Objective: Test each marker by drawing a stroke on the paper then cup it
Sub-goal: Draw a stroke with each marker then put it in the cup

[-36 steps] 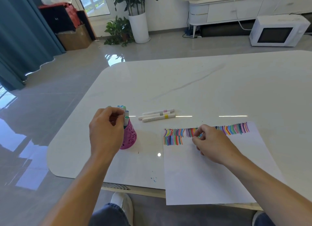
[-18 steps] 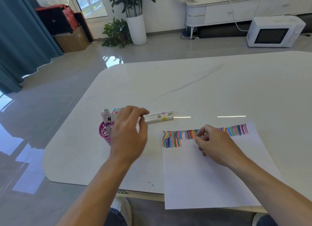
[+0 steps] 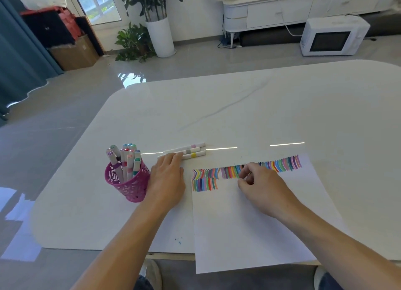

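Two hands low over table: left hand [image 3: 168,179] flat, fingers spread onto loose markers [image 3: 191,152]; right hand [image 3: 260,185] curled on paper [image 3: 238,235], contents unclear.

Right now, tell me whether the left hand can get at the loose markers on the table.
Probably yes: the left hand already has its fingertips at the near end of the loose markers, with nothing between them.

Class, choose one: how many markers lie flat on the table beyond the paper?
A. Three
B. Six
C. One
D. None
A: three white markers lie side by side on the table, the left hand reaching their near ends.
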Demonstrator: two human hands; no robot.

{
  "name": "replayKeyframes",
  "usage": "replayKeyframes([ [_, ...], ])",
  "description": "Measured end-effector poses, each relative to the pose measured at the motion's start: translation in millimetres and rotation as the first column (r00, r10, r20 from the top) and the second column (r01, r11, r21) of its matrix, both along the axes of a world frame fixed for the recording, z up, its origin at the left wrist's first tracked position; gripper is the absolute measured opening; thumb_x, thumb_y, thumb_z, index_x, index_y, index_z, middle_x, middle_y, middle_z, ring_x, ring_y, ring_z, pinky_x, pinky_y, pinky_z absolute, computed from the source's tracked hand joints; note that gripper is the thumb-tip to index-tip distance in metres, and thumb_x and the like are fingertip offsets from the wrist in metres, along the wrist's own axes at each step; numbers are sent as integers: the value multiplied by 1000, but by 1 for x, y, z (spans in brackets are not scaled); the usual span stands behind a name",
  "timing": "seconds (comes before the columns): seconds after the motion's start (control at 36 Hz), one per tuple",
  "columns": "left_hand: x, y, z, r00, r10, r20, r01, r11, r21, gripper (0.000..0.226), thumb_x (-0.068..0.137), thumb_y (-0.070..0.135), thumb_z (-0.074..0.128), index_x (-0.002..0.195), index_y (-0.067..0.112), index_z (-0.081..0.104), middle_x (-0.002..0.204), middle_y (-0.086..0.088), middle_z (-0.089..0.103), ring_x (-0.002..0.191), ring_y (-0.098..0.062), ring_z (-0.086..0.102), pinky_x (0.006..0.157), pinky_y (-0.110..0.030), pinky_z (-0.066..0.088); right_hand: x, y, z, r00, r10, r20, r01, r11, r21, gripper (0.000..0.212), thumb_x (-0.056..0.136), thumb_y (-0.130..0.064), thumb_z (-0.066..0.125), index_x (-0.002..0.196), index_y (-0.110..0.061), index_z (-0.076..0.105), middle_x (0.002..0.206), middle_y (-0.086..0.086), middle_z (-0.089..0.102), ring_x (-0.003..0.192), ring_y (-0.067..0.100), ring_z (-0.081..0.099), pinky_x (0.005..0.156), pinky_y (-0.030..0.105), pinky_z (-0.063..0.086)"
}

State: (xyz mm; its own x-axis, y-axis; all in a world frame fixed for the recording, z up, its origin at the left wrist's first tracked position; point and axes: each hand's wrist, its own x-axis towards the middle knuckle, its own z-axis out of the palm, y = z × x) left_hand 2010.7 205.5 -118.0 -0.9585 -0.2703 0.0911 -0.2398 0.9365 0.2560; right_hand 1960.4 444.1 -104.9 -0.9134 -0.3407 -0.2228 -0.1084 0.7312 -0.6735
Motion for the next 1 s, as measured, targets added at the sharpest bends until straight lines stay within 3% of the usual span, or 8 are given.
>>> replayKeyframes([
  [0.19,-1,-2,-3,998,61,-3,-61,995,-79,26,98,26,56,121,19,64,117,2,51,114,-21,43,88,-36,45,1,0,0,1000,3,-6,-3,1000,10,7,98,-29,57,103,-24,60,88,-9,67,84,13,64,72,31,51],
  [0.33,1,2,1,995,90,34,-88,995,-56,20,101,30,50,111,20,64,110,4,54,107,-16,50,75,-36,51,2,-2,1,1000,11,-15,-11,1000,18,6,99,-28,57,102,-24,60,88,-8,67,83,13,64,69,29,50],
  [0.44,2,8,5,994,106,-6,-106,994,-34,17,100,25,51,104,16,65,104,2,58,95,-18,55,74,-35,50,4,-6,2,999,27,-47,-25,999,39,5,99,-28,56,98,-23,60,85,-8,67,80,12,64,68,28,51],
  [0.61,6,18,20,977,175,-121,-158,978,133,14,98,29,56,102,20,66,101,5,63,81,-13,59,68,-34,54,7,-10,3,996,17,-92,-18,1000,-12,3,99,-25,57,99,-23,59,87,-8,66,81,12,63,66,26,48],
  [0.72,12,33,33,973,178,-147,-125,941,315,11,94,32,60,103,27,66,89,15,66,77,-3,60,69,-26,53,8,-16,5,988,-25,-150,-4,982,-187,6,98,-24,60,92,-24,62,86,-10,66,81,11,63,68,26,51],
  [0.78,15,42,37,973,172,-155,-77,872,483,13,91,30,66,104,28,67,84,15,67,76,2,61,67,-18,52,9,-20,7,986,-9,-165,-36,962,-269,10,99,-28,61,92,-25,66,89,-13,67,84,6,63,71,22,52],
  [0.86,20,53,39,984,134,-119,-10,705,709,21,88,27,72,108,29,67,85,9,71,75,-1,66,71,-20,54,11,-25,11,990,37,-133,-79,940,-333,17,102,-35,57,96,-29,70,91,-17,70,90,-4,62,71,9,46],
  [1.0,24,64,39,998,34,-62,26,642,766,15,82,31,79,94,28,71,80,8,74,77,-7,70,77,-30,59,14,-26,9,991,87,-97,-119,907,-403,22,102,-39,57,87,-30,69,83,-14,72,86,1,66,74,17,50],
])
